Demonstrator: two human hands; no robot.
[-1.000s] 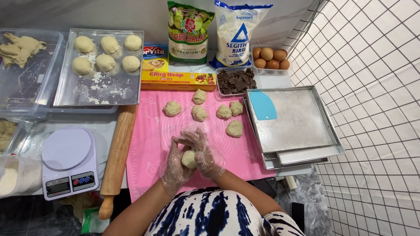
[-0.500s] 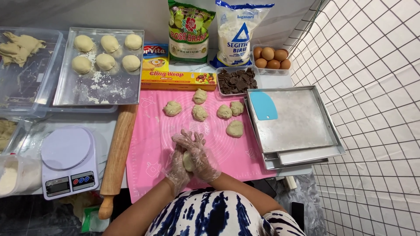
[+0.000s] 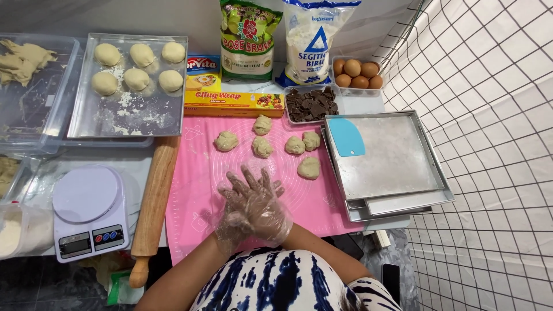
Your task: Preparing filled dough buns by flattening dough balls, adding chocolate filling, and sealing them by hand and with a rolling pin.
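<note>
A: Nearest the camera, what are the person's hands doing?

B: Both wear thin clear plastic gloves and are pressed together over the pink silicone mat (image 3: 196,190). The right hand (image 3: 262,210) lies on top, fingers spread flat; the left hand (image 3: 230,216) sits under it, palm up. Whatever may lie between the palms is hidden, so it cannot be told whether they hold anything

A: And beside them?

B: To the left, a wooden rolling pin (image 3: 152,201) lies along the mat's edge, and further left stands a white kitchen scale (image 3: 86,210)

A: Beyond the hands?

B: Six rough dough lumps (image 3: 262,147) rest on the mat, apart from the hands. To the right is a stack of square metal trays (image 3: 397,167), with a blue scraper (image 3: 347,137) lying in the top one

A: And at the back?

B: A long yellow box of wrap (image 3: 233,103), a small tub of chocolate pieces (image 3: 311,103) and a tub of brown eggs (image 3: 357,74). Behind those stand a green bag (image 3: 249,37) and a white bag (image 3: 317,40). At far left, a floured metal tray (image 3: 132,112) holds six smooth dough balls (image 3: 137,79), next to a clear plastic container (image 3: 34,98) with dough scraps
</note>
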